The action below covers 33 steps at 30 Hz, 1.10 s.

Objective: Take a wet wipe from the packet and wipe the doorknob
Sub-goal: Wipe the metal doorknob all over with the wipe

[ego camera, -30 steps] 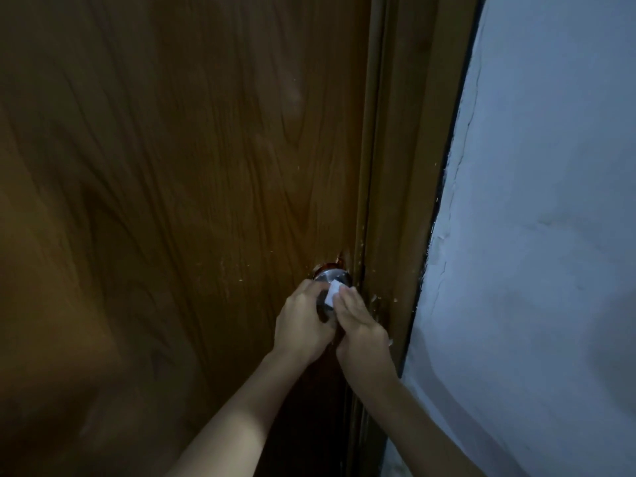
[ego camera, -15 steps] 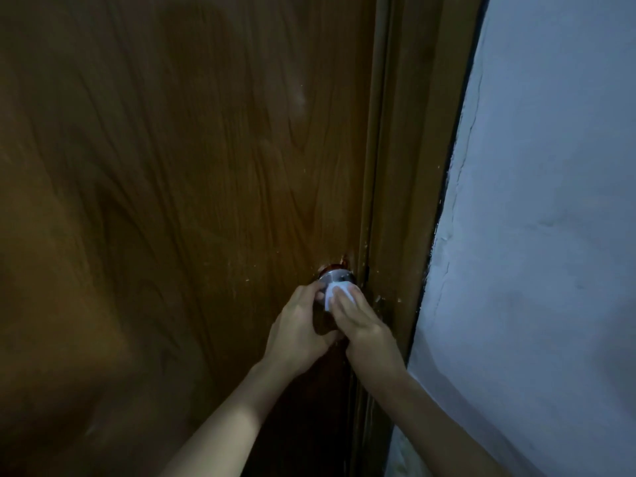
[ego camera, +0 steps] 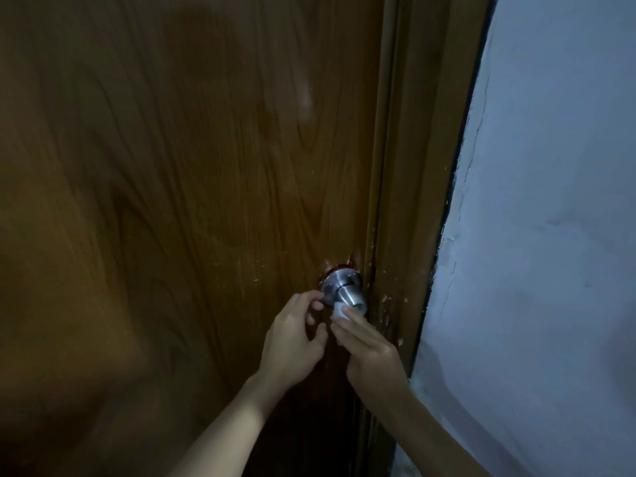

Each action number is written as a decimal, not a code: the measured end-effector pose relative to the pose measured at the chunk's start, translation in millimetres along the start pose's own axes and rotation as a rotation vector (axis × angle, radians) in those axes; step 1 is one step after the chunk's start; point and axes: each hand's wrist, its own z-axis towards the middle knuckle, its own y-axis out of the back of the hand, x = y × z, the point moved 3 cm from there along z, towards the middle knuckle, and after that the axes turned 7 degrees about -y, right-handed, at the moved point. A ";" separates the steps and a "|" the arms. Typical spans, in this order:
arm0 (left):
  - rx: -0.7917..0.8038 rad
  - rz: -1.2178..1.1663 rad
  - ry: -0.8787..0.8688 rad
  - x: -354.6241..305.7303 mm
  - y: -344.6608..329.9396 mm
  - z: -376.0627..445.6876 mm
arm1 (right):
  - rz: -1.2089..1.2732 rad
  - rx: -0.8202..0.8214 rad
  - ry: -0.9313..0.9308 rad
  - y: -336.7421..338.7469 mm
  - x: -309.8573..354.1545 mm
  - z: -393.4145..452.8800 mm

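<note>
A silver metal doorknob (ego camera: 346, 293) sticks out of the brown wooden door (ego camera: 192, 187) near its right edge. My right hand (ego camera: 370, 349) presses a small white wet wipe (ego camera: 339, 310) against the front lower face of the knob with its fingertips. My left hand (ego camera: 292, 339) is just left of the knob, fingers curled, its fingertips near the knob's round base plate; whether it touches the knob I cannot tell. The wipe is mostly hidden under my right fingers. No packet is in view.
A brown door frame (ego camera: 420, 166) runs down right of the door. Beyond it stands a rough white wall (ego camera: 550, 235) with cracked plaster along the frame. The scene is dim.
My hands have slid down off the knob, so its neck and base plate now show. The wipe has moved from the knob's top to its front lower face.
</note>
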 end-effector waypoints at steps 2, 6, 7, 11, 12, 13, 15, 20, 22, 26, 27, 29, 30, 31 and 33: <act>-0.054 -0.034 -0.014 -1.4 1.4 -2.5 | 0.234 -0.111 -0.183 11.6 6.7 3.4; -0.248 -0.057 -0.167 -13.6 8.5 -9.6 | 0.598 -0.173 -0.645 25.8 9.5 15.1; -0.264 -0.030 -0.255 -18.7 9.4 -11.9 | 0.672 -0.151 -0.745 26.2 8.5 17.2; -0.156 0.089 -0.405 -19.9 -4.0 -21.0 | 0.917 -0.028 -0.995 25.0 13.1 17.2; -0.141 0.074 -0.350 -16.8 -7.0 -21.1 | 0.951 -0.022 -1.005 25.4 15.2 16.7; -0.138 0.041 -0.277 -14.2 -8.2 -20.8 | 0.978 -0.020 -0.996 25.9 17.1 16.6; -0.118 -0.039 -0.168 -11.8 -9.3 -19.7 | 1.037 0.014 -0.955 28.3 20.8 16.9; -0.164 -0.116 -0.093 -11.9 -7.8 -10.7 | 0.893 0.015 -0.859 37.4 12.4 17.6; -0.250 -0.063 -0.092 -11.6 -6.0 -2.0 | 0.716 -0.107 -0.895 40.7 -0.6 17.0; -0.126 0.135 -0.256 -20.2 -22.7 18.4 | 0.679 0.073 -0.825 33.5 -7.6 24.6; -0.076 0.237 -0.314 -21.0 -30.2 21.9 | 0.715 0.122 -0.798 30.6 -6.7 25.5; 0.006 0.413 -0.384 -20.3 -43.1 25.3 | 0.754 0.141 -0.769 26.7 -7.3 24.8; 0.029 0.451 -0.385 -18.2 -47.4 26.1 | 0.755 0.129 -0.777 25.5 -9.5 23.8; 0.034 0.469 -0.381 -15.2 -50.4 26.3 | 0.746 0.117 -0.790 23.9 -12.9 22.8; 0.001 0.435 -0.351 -8.9 -51.8 23.4 | 0.732 0.110 -0.809 21.9 -16.7 21.9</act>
